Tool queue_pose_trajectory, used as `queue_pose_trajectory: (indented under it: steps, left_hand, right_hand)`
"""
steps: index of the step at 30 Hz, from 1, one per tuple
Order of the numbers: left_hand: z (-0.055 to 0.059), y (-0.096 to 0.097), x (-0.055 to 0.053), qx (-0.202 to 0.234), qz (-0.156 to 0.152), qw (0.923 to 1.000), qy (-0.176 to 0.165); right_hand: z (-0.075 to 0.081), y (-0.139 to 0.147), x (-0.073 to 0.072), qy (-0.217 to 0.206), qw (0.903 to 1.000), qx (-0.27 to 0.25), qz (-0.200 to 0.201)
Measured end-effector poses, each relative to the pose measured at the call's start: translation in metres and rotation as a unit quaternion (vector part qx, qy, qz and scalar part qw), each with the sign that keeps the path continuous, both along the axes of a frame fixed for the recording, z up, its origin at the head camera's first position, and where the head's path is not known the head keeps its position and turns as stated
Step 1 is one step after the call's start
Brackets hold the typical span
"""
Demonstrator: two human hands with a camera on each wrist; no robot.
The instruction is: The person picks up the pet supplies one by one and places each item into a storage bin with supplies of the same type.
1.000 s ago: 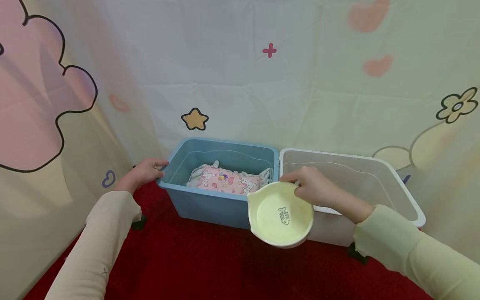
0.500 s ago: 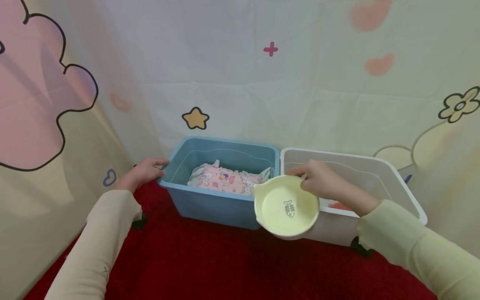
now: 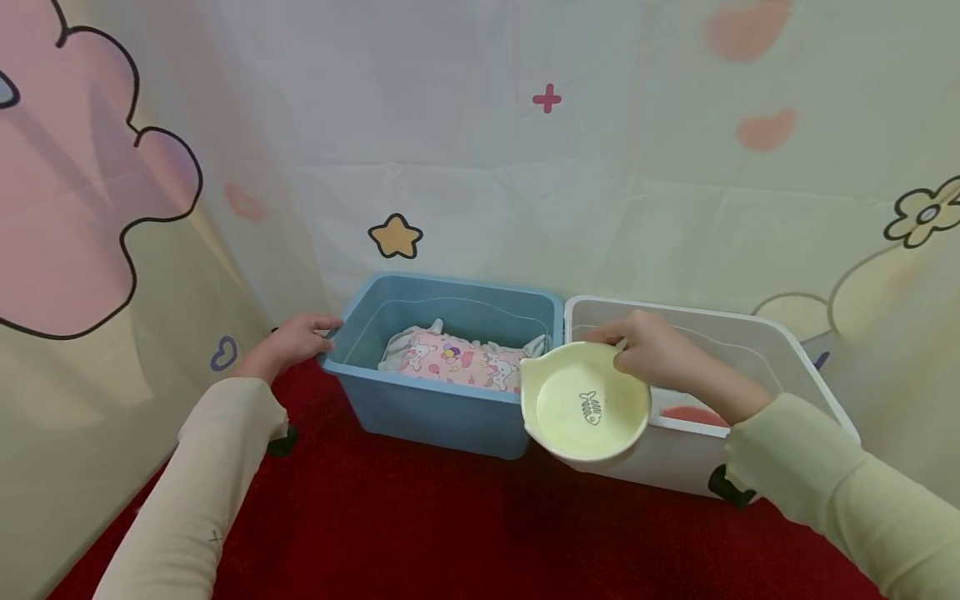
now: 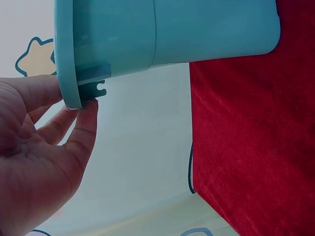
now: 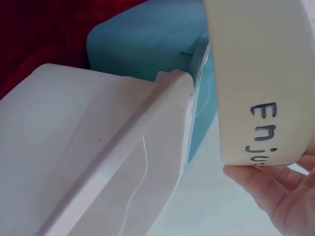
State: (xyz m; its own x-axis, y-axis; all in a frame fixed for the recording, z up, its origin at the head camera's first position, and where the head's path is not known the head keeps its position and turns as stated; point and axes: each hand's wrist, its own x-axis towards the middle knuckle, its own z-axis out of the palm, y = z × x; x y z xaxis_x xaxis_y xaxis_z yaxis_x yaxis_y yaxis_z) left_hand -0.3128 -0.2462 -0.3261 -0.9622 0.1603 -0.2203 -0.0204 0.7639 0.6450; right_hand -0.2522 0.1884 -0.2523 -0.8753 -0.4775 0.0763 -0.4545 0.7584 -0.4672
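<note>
My left hand point(image 3: 291, 346) pinches the left rim of a blue plastic bin point(image 3: 427, 412). In the left wrist view the thumb and fingertips lie on opposite sides of that rim. My right hand point(image 3: 667, 358) grips the far edge of a pale yellow bowl point(image 3: 585, 404) with pointed, ear-like corners. A fishbone drawing marks its inside bottom; it is tilted toward the head camera. Dark lettering runs along the bowl's outer wall point(image 5: 261, 73) in the right wrist view. The bowl hangs before the meeting edges of the blue bin and a white bin point(image 3: 675, 462).
A pink pillow-like bundle point(image 3: 457, 360) printed with rabbits lies in the blue bin. Something red point(image 3: 693, 414) shows inside the white bin, partly hidden by the right arm. Both bins stand on a red cloth point(image 3: 375, 533) against a printed curtain point(image 3: 465, 208).
My right hand has moved right and slightly up with the bowl, toward the white bin. More of the red thing shows now. The left hand stays on the blue bin's rim.
</note>
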Motion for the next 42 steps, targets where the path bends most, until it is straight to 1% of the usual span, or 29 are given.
queue_pose_trajectory:
  steps: [9,18,24,30,34,39,42]
  left_hand:
    - [0.000,0.000,0.002,-0.002,-0.001,1.0000,0.001]
    - [-0.002,-0.001,0.000,0.003,-0.001,1.0000,0.004]
    - [-0.001,0.000,0.001,0.004,0.003,1.0000,0.000]
    - [-0.001,0.000,0.002,0.000,-0.001,1.0000,0.002]
    - [0.000,0.001,0.002,0.000,-0.002,1.0000,0.003]
    - [0.001,0.001,0.002,0.001,-0.002,1.0000,0.003]
    - [0.001,0.001,0.002,0.003,0.001,1.0000,0.003]
  right_hand:
    - [0.002,0.005,-0.003,-0.009,0.9999,-0.007,0.003]
    - [0.007,0.010,-0.007,-0.007,1.0000,0.003,-0.006]
    - [0.010,0.013,-0.010,-0.009,0.9998,0.008,-0.016]
    - [0.010,0.015,-0.013,-0.015,0.9995,0.013,-0.025]
    - [0.011,0.017,-0.016,-0.008,0.9996,0.018,-0.022]
    - [0.013,0.021,-0.022,0.013,0.9996,0.022,-0.010]
    - [0.015,0.024,-0.024,0.015,0.9996,0.022,-0.009]
